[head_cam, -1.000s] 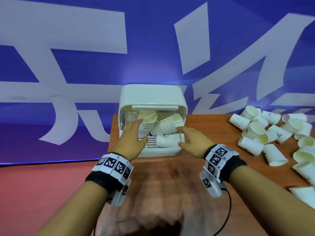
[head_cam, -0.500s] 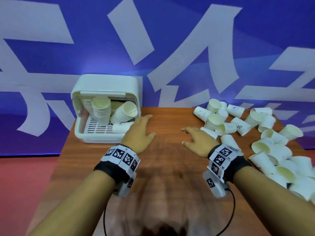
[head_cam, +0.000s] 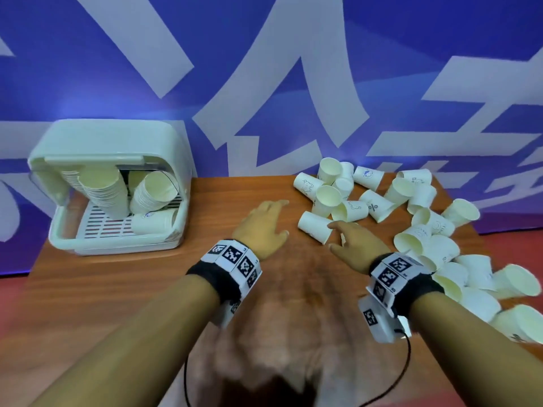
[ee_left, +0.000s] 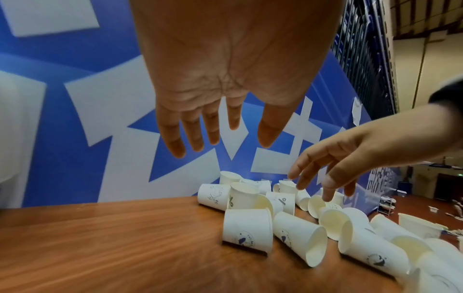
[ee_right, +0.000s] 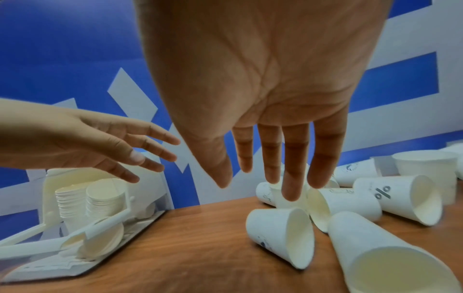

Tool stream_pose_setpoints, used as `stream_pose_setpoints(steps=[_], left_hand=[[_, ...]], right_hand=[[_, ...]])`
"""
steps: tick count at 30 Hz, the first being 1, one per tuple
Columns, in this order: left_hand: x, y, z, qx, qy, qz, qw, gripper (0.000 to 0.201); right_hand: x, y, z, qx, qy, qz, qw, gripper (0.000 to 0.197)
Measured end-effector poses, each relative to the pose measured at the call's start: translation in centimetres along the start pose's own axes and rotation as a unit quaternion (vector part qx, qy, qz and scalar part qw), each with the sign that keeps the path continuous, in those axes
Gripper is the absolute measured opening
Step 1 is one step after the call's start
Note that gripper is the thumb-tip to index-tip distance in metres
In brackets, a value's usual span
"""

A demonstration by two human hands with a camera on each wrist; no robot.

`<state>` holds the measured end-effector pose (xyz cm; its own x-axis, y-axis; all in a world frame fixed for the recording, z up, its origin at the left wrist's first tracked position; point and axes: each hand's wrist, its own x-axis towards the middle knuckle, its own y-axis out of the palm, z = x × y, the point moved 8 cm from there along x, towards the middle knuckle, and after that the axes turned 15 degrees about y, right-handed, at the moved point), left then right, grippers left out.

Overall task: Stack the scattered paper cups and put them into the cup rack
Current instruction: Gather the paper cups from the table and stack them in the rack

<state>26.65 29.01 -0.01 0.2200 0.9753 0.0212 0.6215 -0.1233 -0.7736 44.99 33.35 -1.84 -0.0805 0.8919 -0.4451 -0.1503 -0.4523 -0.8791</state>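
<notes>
Both hands hover palm-down over the wooden table (head_cam: 117, 289), holding nothing: the left hand (head_cam: 264, 227) has its fingers straight and spread, and the right hand (head_cam: 357, 245) reaches with loosely extended fingers just above the nearest of the scattered paper cups (head_cam: 316, 227), which lie mostly on their sides across the table's right part. Several cups carry a bold "%" mark (ee_right: 382, 191), others a small round blue emblem (ee_left: 241, 240) too blurred to read. At the table's left, the white cup rack (head_cam: 111, 142) holds stacked cups (head_cam: 102, 192) behind its raised lid.
</notes>
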Motion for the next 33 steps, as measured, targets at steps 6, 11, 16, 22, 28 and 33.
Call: stream_pose_setpoints(steps=[6,11,16,22,28,33], left_hand=[[4.8,5.2,-1.1,0.034,-0.01,0.056,0.998,0.065],[9.3,10.1,-0.9,0.096,-0.036,0.088,0.991,0.065],[12.6,14.7,-0.2,0.195,-0.014,0.166,0.967,0.073],[13.2,16.5,0.4,0.224,-0.019,0.154,0.962,0.076],[12.1,16.5,0.4,0.254,-0.017,0.172,0.952,0.064],[10.2,15.8,1.3,0.292,0.02,0.207,0.933,0.069]], right_hand=[[4.4,1.4,-5.0,-0.065,-0.013,0.057,0.996,0.053],[8.5,1.7,-7.9,-0.151,-0.098,0.035,0.983,0.066],[11.4,3.5,-9.3,-0.272,-0.184,0.027,0.944,0.079],[13.0,4.3,-9.4,-0.252,-0.216,0.02,0.943,0.084],[12.6,4.4,-8.9,-0.219,-0.2,0.028,0.955,0.073],[11.4,3.6,-7.8,-0.181,-0.16,0.036,0.97,0.07]])
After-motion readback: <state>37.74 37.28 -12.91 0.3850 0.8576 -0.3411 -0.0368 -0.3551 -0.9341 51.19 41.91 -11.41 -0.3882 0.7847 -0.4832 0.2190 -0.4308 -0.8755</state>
